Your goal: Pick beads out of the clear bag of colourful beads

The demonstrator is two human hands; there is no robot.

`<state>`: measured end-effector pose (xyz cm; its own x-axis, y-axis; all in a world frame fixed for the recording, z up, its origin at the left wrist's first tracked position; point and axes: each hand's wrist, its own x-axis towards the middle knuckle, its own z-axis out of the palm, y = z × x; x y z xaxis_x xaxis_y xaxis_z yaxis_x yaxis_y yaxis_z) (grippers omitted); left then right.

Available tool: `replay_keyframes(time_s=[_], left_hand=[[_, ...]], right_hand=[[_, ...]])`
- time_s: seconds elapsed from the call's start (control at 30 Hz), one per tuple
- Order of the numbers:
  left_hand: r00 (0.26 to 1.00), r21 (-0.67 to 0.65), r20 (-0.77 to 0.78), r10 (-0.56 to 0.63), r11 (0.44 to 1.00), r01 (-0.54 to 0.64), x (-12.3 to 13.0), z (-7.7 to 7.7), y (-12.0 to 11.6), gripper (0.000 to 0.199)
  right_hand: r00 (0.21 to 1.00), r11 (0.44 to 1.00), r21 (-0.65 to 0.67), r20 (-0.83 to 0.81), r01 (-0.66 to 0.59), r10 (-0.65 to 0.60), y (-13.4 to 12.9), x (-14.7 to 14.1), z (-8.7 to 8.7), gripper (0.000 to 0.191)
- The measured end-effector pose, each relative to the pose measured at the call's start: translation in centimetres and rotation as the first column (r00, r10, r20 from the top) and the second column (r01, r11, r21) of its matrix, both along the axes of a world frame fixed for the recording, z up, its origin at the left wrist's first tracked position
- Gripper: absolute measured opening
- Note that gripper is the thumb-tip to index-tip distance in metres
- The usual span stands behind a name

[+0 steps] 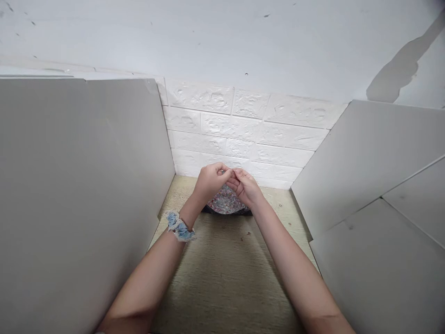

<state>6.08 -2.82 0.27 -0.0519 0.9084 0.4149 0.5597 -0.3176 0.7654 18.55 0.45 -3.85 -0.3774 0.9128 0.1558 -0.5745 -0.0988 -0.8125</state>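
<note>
My left hand and my right hand meet fingertip to fingertip in the middle of the head view. Both are closed in a pinch, thumb against fingers. Whatever lies between the fingertips is too small to make out. Just below them is a dark-edged bag or tray, full of tiny multicoloured pieces that look like beads. The hands cover part of it. Around my left wrist sits a light blue scrunchie with a lacy edge.
A pale wooden surface lies under my arms, with a few small specks on it. Grey-white panels stand at the left and right. White brick-patterned wall covering closes off the back, below a plain white wall.
</note>
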Motion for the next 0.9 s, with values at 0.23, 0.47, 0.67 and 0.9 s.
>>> replay_keyframes(time_s=[0.23,0.47,0.67,0.9], left_hand=[[1.000,0.001,0.006,0.004,1.000,-0.004,-0.03,-0.04,0.08,0.025],[1.000,0.016,0.004,-0.005,1.000,0.005,0.06,0.00,-0.04,0.025],[1.000,0.017,0.009,-0.004,1.000,0.004,-0.04,-0.15,0.07,0.025],[1.000,0.019,0.012,-0.005,1.000,0.005,-0.04,-0.20,0.12,0.026]], right_hand=[[1.000,1.000,-0.002,0.006,0.002,-0.002,0.10,-0.01,-0.11,0.019],[0.999,1.000,-0.016,-0.034,0.000,-0.001,0.00,-0.03,0.06,0.018],[0.999,1.000,-0.019,-0.047,0.000,0.000,-0.06,-0.07,0.08,0.017],[0.999,1.000,-0.017,-0.041,0.001,-0.002,-0.03,-0.10,-0.02,0.019]])
